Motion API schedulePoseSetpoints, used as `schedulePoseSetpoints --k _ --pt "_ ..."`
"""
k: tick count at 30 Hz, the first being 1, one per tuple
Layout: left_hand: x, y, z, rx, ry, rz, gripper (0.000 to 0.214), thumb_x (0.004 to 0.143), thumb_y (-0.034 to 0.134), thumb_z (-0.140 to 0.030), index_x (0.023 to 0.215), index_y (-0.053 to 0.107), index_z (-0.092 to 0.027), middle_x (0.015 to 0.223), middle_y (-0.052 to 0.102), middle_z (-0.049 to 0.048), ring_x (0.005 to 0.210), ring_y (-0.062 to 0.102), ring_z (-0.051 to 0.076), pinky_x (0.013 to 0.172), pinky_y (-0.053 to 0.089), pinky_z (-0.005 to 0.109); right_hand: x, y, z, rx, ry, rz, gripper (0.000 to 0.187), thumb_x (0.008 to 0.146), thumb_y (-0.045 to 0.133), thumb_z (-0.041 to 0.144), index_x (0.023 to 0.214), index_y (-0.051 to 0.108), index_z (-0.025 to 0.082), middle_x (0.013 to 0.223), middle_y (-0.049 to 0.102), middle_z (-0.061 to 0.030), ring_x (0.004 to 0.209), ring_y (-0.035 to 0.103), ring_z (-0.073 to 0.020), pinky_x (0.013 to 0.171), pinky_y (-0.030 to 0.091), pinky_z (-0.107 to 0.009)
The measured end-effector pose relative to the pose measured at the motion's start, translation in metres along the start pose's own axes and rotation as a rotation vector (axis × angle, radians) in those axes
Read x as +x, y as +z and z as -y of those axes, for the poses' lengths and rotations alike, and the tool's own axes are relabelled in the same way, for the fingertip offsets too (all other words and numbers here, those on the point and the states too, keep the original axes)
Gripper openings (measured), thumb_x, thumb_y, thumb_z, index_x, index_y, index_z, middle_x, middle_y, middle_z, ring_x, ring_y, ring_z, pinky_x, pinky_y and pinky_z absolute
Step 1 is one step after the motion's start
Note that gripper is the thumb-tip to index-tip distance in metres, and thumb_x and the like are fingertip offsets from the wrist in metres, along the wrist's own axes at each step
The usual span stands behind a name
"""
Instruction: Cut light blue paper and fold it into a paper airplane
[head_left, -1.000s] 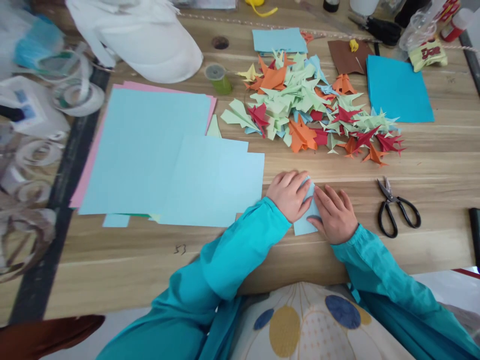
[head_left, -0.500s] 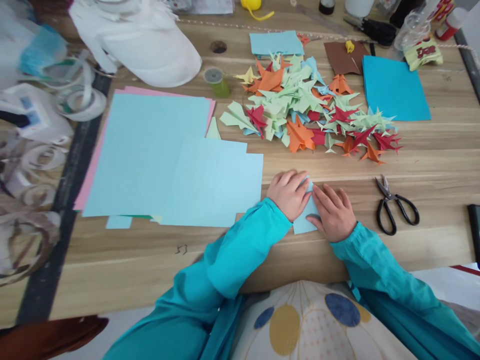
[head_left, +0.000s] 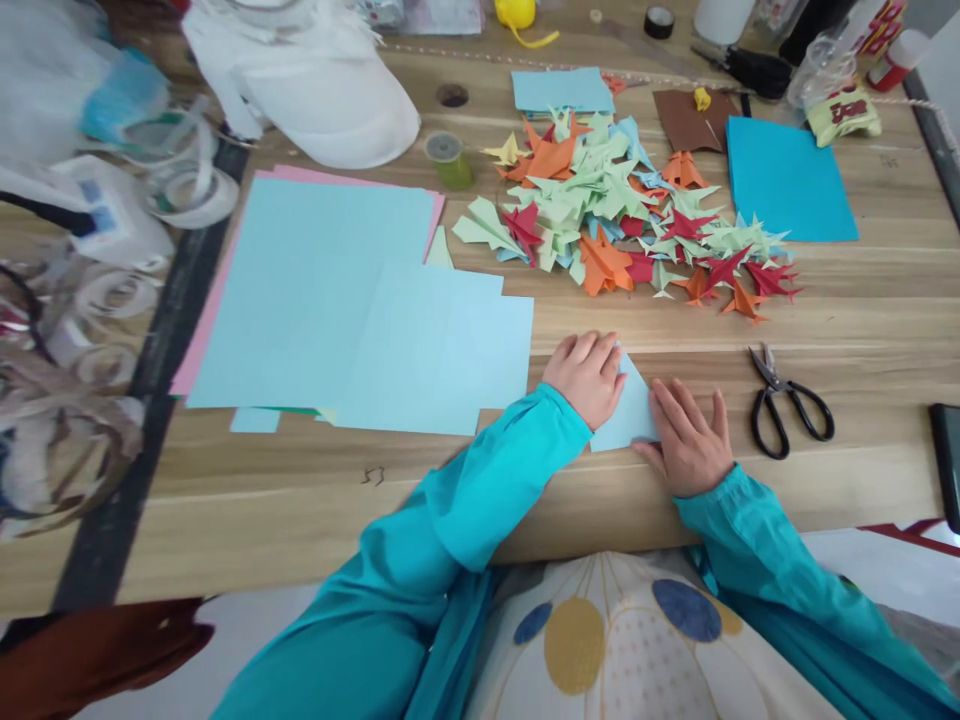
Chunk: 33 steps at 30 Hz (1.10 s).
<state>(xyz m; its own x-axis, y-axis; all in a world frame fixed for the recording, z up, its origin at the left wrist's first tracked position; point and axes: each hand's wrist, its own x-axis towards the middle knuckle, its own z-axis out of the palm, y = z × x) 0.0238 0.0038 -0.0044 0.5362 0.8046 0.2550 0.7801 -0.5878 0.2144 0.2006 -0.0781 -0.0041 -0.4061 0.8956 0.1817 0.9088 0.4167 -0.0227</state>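
Note:
A small folded piece of light blue paper lies on the wooden table between my hands, with a slanting edge at its upper right. My left hand rests on its left side, fingers laid flat and partly covering it. At the paper's right edge is my right hand, its fingers stretched out and the thumb by the lower corner. Part of the paper is hidden under my left hand. To the right of my right hand lie black-handled scissors, their blades slightly apart.
Large light blue sheets lie over pink paper on the left. Behind my hands is a pile of folded paper planes in green, orange, red and blue. A bright blue paper stack and a green thread spool stand near it.
My right hand has moved a little right, away from my left hand, and more of the blue paper shows between them. The whole view has shifted slightly.

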Motion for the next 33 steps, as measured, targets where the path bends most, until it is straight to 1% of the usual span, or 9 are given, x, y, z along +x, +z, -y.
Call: schedulePoseSetpoints --k 4,7,9,13,15,18,22,27,33 --pt "0.000 0.000 0.000 -0.007 -0.004 0.004 0.037 0.086 0.042 -0.028 0.113 0.059 -0.009 0.125 0.055 0.0143 0.111 0.048 0.030 0.091 0.039 0.047 -0.025 -0.006 -0.004 -0.017 0.011 -0.013 0.046 0.087 0.045 0.039 0.127 0.049 0.016 0.127 0.055 -0.0129 0.123 0.043 -0.0286 0.107 0.010 -0.054" --pt "0.000 0.000 0.001 -0.011 -0.005 -0.003 0.037 0.086 0.042 -0.028 0.113 0.060 -0.010 0.125 0.055 0.0140 0.110 0.048 0.030 0.091 0.039 0.047 -0.028 -0.013 -0.012 -0.029 -0.015 -0.005 0.041 0.086 0.046 0.041 0.120 0.056 0.019 0.126 0.056 -0.0105 0.123 0.043 -0.0283 0.108 0.011 -0.053" --pt "0.000 0.001 0.002 -0.017 -0.003 -0.014 0.036 0.086 0.042 -0.029 0.112 0.060 -0.010 0.124 0.055 0.0135 0.110 0.048 0.029 0.090 0.039 0.047 -0.017 -0.016 -0.018 -0.044 -0.062 0.012 0.041 0.086 0.045 0.044 0.118 0.057 0.020 0.128 0.055 -0.0100 0.123 0.043 -0.0286 0.107 0.015 -0.050" --pt "0.000 0.001 0.003 -0.023 -0.004 -0.038 0.035 0.087 0.042 -0.030 0.110 0.062 -0.011 0.123 0.057 0.0123 0.108 0.048 0.028 0.089 0.040 0.045 0.026 -0.007 -0.023 -0.084 -0.064 0.014 0.063 0.084 0.041 0.057 0.131 0.044 0.016 0.134 0.047 -0.0138 0.124 0.038 -0.0321 0.103 0.021 -0.049" --pt "0.001 0.001 0.003 -0.014 -0.006 -0.040 0.036 0.087 0.041 -0.030 0.111 0.061 -0.011 0.123 0.057 0.0119 0.108 0.049 0.028 0.088 0.040 0.045 0.047 0.001 -0.021 -0.088 -0.051 0.018 0.062 0.083 0.040 0.058 0.130 0.046 0.018 0.136 0.046 -0.0131 0.124 0.038 -0.0336 0.101 0.022 -0.051" --pt "0.002 0.002 0.001 0.015 -0.003 -0.018 0.037 0.088 0.039 -0.028 0.113 0.060 -0.010 0.123 0.057 0.0117 0.109 0.048 0.029 0.088 0.040 0.045 0.064 0.013 -0.019 -0.095 -0.114 0.003 0.058 0.085 0.038 0.057 0.126 0.049 0.018 0.135 0.046 -0.0134 0.124 0.038 -0.0341 0.101 0.021 -0.054" --pt "0.002 0.003 -0.001 0.045 -0.003 0.006 0.039 0.089 0.037 -0.028 0.113 0.060 -0.008 0.125 0.056 0.0128 0.110 0.048 0.030 0.089 0.040 0.047 0.065 0.019 -0.018 -0.128 -0.192 -0.100 0.058 0.086 0.035 0.057 0.122 0.053 0.014 0.130 0.051 -0.0153 0.122 0.040 -0.0333 0.103 0.014 -0.059" --pt "0.003 0.002 -0.002 0.045 -0.011 0.015 0.040 0.090 0.036 -0.029 0.113 0.060 -0.008 0.125 0.056 0.0131 0.111 0.047 0.030 0.089 0.040 0.048 0.061 0.016 -0.019 -0.142 -0.291 -0.195 0.055 0.088 0.036 0.055 0.109 0.061 0.010 0.116 0.060 -0.0152 0.115 0.047 -0.0299 0.107 0.010 -0.057" --pt "0.002 0.000 -0.002 0.024 -0.003 0.021 0.040 0.089 0.036 -0.029 0.115 0.058 -0.008 0.126 0.054 0.0158 0.112 0.046 0.030 0.090 0.038 0.048 0.049 0.009 -0.021 -0.126 -0.322 -0.174 0.055 0.088 0.037 0.054 0.106 0.063 0.010 0.115 0.062 -0.0146 0.115 0.047 -0.0297 0.108 0.009 -0.056"
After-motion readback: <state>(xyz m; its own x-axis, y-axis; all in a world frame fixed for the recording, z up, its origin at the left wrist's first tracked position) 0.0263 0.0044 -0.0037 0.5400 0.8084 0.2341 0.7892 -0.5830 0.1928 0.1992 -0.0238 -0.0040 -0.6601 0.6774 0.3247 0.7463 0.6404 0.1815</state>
